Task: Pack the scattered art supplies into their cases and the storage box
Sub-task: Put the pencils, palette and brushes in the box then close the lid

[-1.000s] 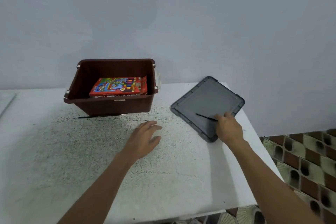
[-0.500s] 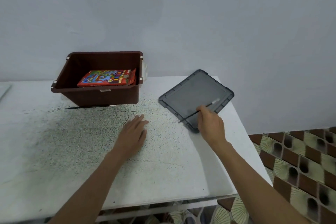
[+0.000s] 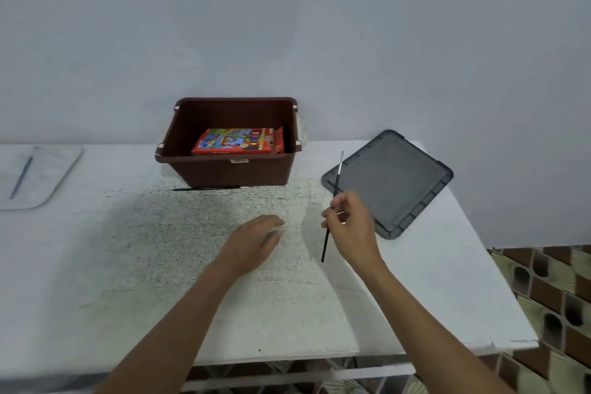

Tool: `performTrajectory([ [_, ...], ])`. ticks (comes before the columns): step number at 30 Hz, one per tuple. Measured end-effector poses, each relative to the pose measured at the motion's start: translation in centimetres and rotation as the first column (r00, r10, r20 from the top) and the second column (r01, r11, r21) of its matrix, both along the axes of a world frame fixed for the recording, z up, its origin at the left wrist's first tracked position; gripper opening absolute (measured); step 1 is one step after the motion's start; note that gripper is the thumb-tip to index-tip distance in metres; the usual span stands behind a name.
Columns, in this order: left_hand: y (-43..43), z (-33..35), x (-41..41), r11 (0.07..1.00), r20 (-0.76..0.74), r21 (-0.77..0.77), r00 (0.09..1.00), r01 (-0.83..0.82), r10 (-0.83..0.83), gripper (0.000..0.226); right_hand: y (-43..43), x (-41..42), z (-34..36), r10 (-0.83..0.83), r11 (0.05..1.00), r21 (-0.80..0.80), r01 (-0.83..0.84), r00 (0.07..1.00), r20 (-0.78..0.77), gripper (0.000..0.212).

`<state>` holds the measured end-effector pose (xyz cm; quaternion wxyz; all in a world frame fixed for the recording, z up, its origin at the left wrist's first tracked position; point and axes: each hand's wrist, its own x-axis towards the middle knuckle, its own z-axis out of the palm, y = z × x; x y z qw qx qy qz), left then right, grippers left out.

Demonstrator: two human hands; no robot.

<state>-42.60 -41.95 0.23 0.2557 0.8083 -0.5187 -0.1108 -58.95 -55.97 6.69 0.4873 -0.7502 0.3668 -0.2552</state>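
Paintbrush [image 3: 337, 176] pinched by right hand [image 3: 351, 227] points away; storage box [image 3: 236, 173] lies ahead-left; left hand [image 3: 256, 240] rests flat, empty.

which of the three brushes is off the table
The brush pinched in the right hand, bristles up. The others lie flat: one in front of the brown box, one on the far-left pale tray.

At the bench [image 3: 96, 297] back edge the open-topped storage box [image 3: 230, 173] blocks the middle, a thin brush [image 3: 204, 189] lying along its front foot. The grey lid [image 3: 393, 182] covers the back right corner, a pale tray [image 3: 48, 176] the back left; wide bare gaps run between them.
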Motion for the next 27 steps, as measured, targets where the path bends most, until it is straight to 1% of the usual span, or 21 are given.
performTrajectory([
  [2, 1.6, 0.1, 1.7, 0.999, 0.035, -0.039, 0.999, -0.006, 0.008, 0.029, 1.7, 1.5, 0.0, -0.002, 0.999, 0.054, 0.001, 1.000, 0.020, 0.017],
  [4, 3.3, 0.1, 3.6, 0.998, 0.055, -0.044, 0.997, -0.043, 0.045, 0.034, 3.3, 2.9, -0.1, -0.011, 0.995, 0.095, 0.007, 0.999, 0.039, 0.021],
  [7, 5.8, -0.6, 6.9, 0.990, 0.093, -0.050, 0.986, -0.132, 0.136, 0.047, 5.6, 5.0, -0.4, -0.007, 0.992, 0.129, 0.002, 0.999, 0.037, 0.034],
  [8, 6.9, -0.7, 8.4, 0.982, 0.088, -0.037, 0.978, -0.185, 0.187, 0.047, 6.7, 6.0, -0.7, -0.009, 0.989, 0.149, 0.004, 0.999, 0.035, 0.037],
  [10, 7.9, -0.5, 10.4, 0.957, 0.070, -0.005, 0.955, -0.290, 0.289, 0.044, 8.0, 7.0, -1.2, 0.002, 0.982, 0.189, -0.009, 0.999, 0.032, 0.034],
  [12, 8.2, -0.2, 12.3, 0.939, 0.061, 0.040, 0.939, -0.342, 0.339, 0.047, 9.2, 7.8, -1.8, 0.011, 0.979, 0.205, -0.017, 0.999, 0.031, 0.029],
  [15, 7.9, 0.2, 14.3, 0.927, 0.055, 0.148, 0.939, -0.344, 0.339, 0.056, 10.6, 8.7, -2.4, 0.028, 0.983, 0.181, -0.036, 0.999, 0.044, 0.026],
  [19, 6.9, 0.3, 15.4, 0.923, 0.082, 0.237, 0.953, -0.304, 0.293, 0.055, 11.7, 9.7, -2.4, 0.049, 0.982, 0.178, -0.058, 0.997, 0.056, 0.024],
  [21, 6.7, 0.3, 15.5, 0.906, 0.178, 0.271, 0.942, -0.325, 0.284, 0.049, 11.8, 10.0, -2.3, 0.060, 0.984, 0.164, -0.069, 0.997, 0.055, 0.023],
  [24, 6.7, 0.2, 15.2, 0.888, 0.399, 0.266, 0.881, -0.376, 0.253, 0.033, 11.7, 10.2, -2.3, 0.067, 0.984, 0.165, -0.073, 0.997, 0.040, 0.023],
  [27, 7.0, 0.2, 14.9, 0.894, 0.496, 0.241, 0.840, -0.378, 0.222, 0.023, 11.6, 10.3, -2.2, 0.061, 0.980, 0.186, -0.066, 0.998, 0.030, 0.016],
])
